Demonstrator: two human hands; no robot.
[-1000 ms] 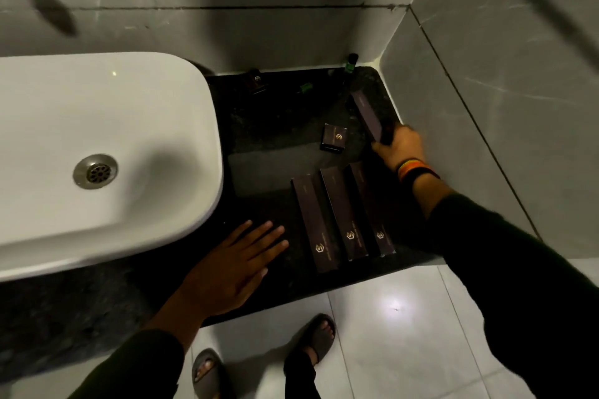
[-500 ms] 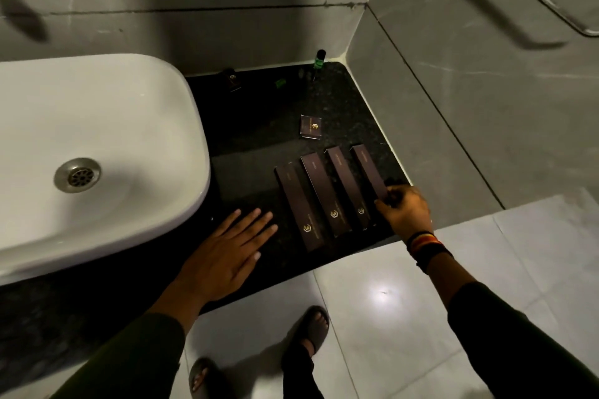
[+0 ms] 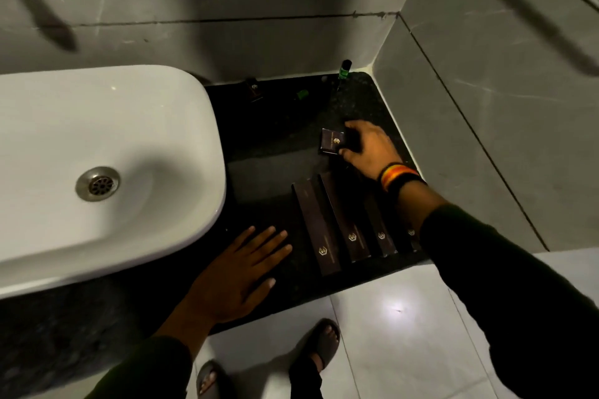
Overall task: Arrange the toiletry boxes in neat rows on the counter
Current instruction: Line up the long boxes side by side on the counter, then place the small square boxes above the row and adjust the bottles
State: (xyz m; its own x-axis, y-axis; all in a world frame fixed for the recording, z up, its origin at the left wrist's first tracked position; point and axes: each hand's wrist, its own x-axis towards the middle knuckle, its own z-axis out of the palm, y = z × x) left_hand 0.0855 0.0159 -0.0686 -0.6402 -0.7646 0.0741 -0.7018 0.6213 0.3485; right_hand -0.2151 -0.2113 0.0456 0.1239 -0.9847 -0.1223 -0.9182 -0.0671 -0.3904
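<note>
Several long dark brown toiletry boxes (image 3: 319,227) with gold logos lie side by side in a row on the black counter (image 3: 275,146), near its front edge; my right forearm covers part of the rightmost ones. Behind the row, my right hand (image 3: 368,147) closes its fingers on a small square brown box (image 3: 331,141) of the same design. My left hand (image 3: 233,275) rests flat and spread on the counter, just left of the row, holding nothing.
A white basin (image 3: 107,168) fills the left of the counter. Small dark bottles with green parts (image 3: 344,70) and another small box (image 3: 254,91) stand at the back by the grey tiled wall. My sandalled feet (image 3: 321,345) are on the pale floor below.
My right hand set the last long box at the right end of the row, then moved back and took hold of the small square box. My left hand stayed put.
</note>
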